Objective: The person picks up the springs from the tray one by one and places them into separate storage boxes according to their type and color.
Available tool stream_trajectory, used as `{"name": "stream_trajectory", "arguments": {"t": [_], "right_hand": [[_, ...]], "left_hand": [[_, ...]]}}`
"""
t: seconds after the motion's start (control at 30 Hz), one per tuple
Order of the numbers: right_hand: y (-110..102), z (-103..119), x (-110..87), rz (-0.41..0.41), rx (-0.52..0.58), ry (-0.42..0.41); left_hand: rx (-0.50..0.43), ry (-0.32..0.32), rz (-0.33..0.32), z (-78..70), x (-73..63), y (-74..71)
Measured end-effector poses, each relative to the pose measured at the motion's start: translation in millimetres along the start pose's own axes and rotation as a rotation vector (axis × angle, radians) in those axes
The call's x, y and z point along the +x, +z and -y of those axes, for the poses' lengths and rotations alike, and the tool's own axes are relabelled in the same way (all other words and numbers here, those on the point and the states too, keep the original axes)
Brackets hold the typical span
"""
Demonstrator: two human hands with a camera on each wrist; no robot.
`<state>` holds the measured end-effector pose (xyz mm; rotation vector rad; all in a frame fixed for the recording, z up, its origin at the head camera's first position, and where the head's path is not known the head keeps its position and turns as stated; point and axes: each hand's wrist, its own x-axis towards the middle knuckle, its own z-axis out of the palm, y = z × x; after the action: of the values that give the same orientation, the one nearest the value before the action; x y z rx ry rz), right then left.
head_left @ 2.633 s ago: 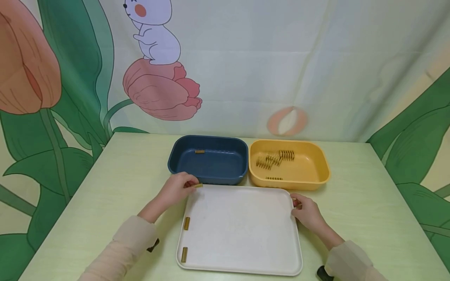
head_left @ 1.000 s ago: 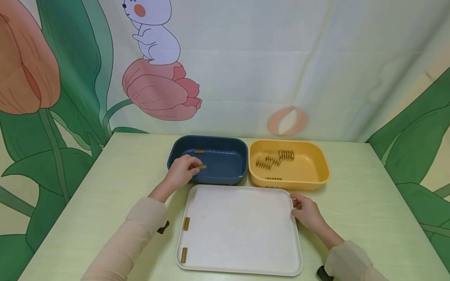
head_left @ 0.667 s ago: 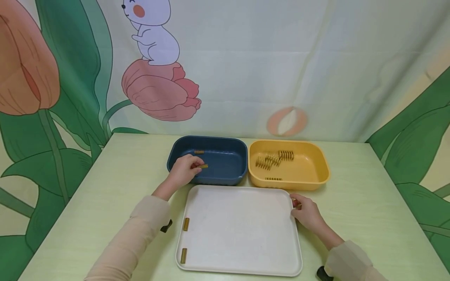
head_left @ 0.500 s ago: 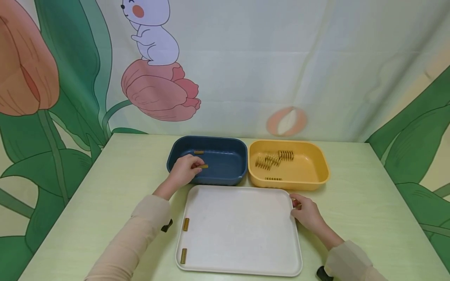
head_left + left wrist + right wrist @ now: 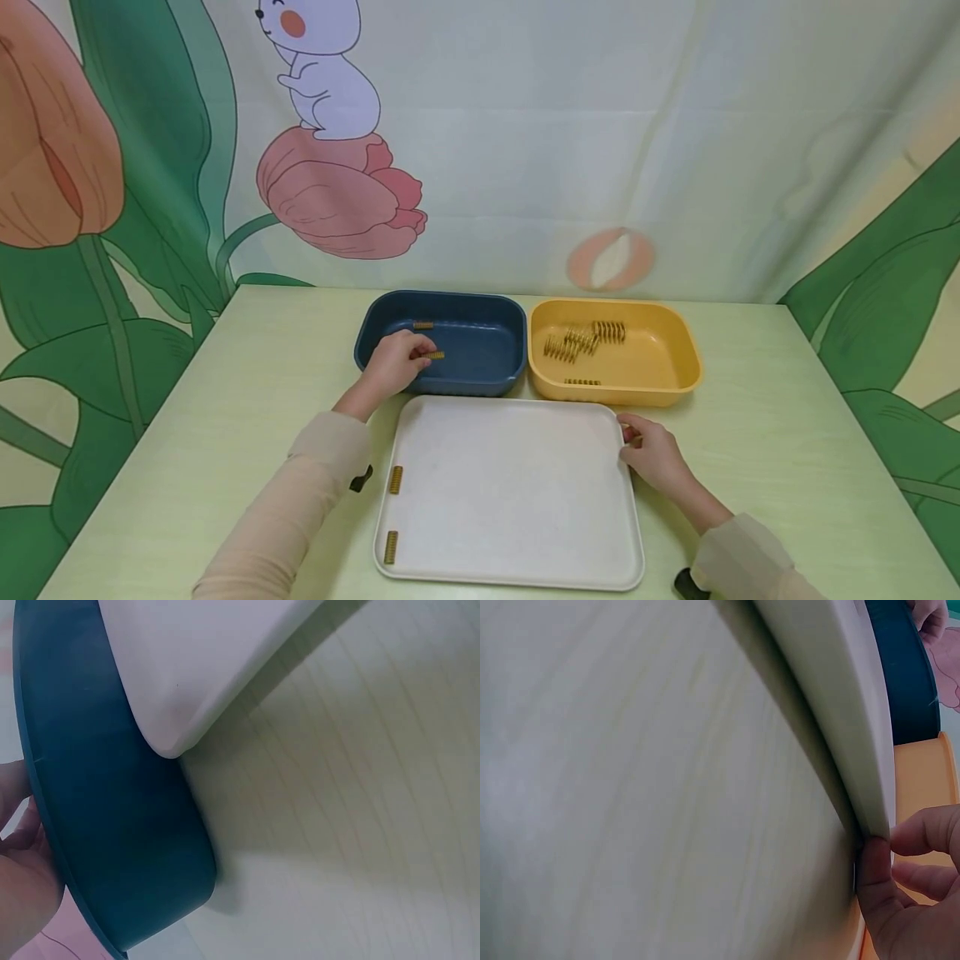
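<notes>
In the head view my left hand (image 5: 396, 363) is over the front left part of the blue bin (image 5: 487, 383), pinching a small brass-coloured coil spring (image 5: 435, 355) between thumb and fingers. Behind it another spring (image 5: 423, 325) lies inside the bin. The left wrist view shows the hand at the bin's rim, its spring out of sight. My right hand (image 5: 657, 454) grips the right edge of the white tray (image 5: 517, 492) near its far corner, thumb and fingers on the rim. Along the tray's left side lie two springs, one nearer (image 5: 391, 547) and one farther (image 5: 396, 480).
A yellow bin (image 5: 660, 367) stands right beside the blue one and holds several larger, wider-coiled springs (image 5: 581, 340). Both bins sit just behind the tray on a pale green table (image 5: 780, 417). A printed curtain (image 5: 495, 167) hangs behind the table.
My left hand has carried the spring from the tray's far left corner up and over the blue bin, then stayed nearly still there. The right hand keeps its grip on the tray.
</notes>
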<state>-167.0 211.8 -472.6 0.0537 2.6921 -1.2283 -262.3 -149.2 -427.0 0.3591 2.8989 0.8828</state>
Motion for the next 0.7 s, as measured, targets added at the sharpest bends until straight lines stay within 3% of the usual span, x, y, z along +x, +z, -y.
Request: {"name": "stream_trajectory", "arguments": {"t": [0.7], "right_hand": [[1.4,-2.1,1.2,-0.006,0.012,-0.004]], "left_hand": [[-0.010,-0.027,0.039,6.3,11.9,4.4]]}}
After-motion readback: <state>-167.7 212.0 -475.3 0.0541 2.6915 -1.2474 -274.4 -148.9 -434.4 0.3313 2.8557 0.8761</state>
